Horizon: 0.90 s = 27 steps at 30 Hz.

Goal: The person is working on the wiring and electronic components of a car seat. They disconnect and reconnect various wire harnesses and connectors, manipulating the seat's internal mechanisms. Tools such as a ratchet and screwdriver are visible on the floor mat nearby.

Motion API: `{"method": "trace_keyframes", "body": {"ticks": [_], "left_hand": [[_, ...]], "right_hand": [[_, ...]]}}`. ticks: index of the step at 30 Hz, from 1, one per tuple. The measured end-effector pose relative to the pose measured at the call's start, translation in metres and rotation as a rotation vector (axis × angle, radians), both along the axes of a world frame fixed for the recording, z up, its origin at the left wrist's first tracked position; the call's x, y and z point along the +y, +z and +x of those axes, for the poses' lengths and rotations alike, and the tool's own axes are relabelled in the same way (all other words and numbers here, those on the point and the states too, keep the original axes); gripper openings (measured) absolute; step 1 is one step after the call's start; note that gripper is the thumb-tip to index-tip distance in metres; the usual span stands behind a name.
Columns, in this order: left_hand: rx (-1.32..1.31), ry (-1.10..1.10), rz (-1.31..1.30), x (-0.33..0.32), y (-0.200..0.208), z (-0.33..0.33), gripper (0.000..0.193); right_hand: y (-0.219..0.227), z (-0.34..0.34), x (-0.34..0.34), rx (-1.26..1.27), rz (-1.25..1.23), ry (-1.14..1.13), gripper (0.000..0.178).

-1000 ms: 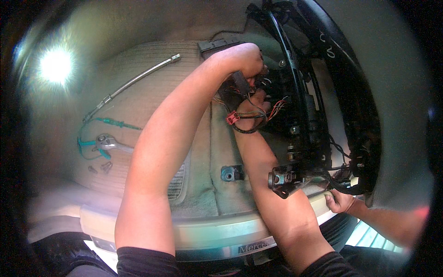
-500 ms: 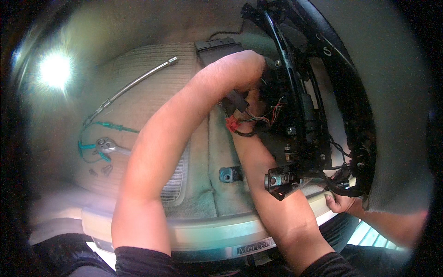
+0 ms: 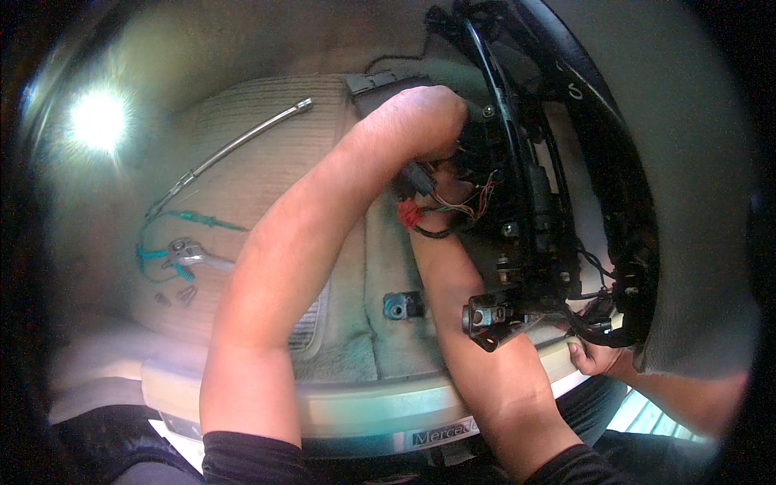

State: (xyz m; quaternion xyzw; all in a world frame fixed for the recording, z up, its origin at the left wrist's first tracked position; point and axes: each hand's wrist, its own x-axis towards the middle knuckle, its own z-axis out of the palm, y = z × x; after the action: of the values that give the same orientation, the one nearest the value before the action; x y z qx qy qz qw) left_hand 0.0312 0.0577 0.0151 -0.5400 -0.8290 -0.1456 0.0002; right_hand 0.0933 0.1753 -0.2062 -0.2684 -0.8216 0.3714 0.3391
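Note:
My left hand (image 3: 440,117) reaches in over the underside of a tipped car seat, bent at the wrist. Its fingers are out of sight among the dark parts. Lower down, my right hand (image 3: 453,186) is in shadow, partly covered by thin coloured wires, with its fingers hidden. A dark connector block (image 3: 418,179) sits between my two arms. Beside it a red connector (image 3: 409,213) hangs at my right wrist on a dark cable. The black seat frame (image 3: 517,162) stands just right of both hands. What either hand holds cannot be made out.
A chrome extension bar (image 3: 242,139), a ratchet (image 3: 187,251) and a teal-corded probe (image 3: 194,217) lie on the ribbed mat at left. A metal floor bracket (image 3: 402,306) is near my right forearm. Another person's hand (image 3: 594,356) rests at the door sill (image 3: 356,408).
My left hand and forearm have shifted slightly to the right. The dark connector block has moved a little downward and to the right. The tools on the mat stay put.

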Motion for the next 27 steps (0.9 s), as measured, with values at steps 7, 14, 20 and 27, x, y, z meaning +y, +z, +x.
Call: {"method": "trace_keyframes", "body": {"ticks": [7,14,20,27], "left_hand": [[-0.085,0.112,0.007,0.000,-0.004,0.006,0.017],[-0.074,0.104,0.053,0.009,-0.026,-0.006,0.021],[-0.091,0.074,0.035,0.000,-0.040,-0.016,0.023],[-0.177,0.104,0.156,-0.012,-0.035,-0.007,0.026]], "right_hand": [[0.025,0.012,-0.003,-0.357,0.200,-0.102,0.047],[0.027,0.007,-0.004,-0.208,-0.216,-0.356,0.042],[0.095,0.015,-0.065,0.559,-1.069,-0.001,0.043],[0.087,0.051,-0.053,0.034,-0.264,0.217,0.043]]}}
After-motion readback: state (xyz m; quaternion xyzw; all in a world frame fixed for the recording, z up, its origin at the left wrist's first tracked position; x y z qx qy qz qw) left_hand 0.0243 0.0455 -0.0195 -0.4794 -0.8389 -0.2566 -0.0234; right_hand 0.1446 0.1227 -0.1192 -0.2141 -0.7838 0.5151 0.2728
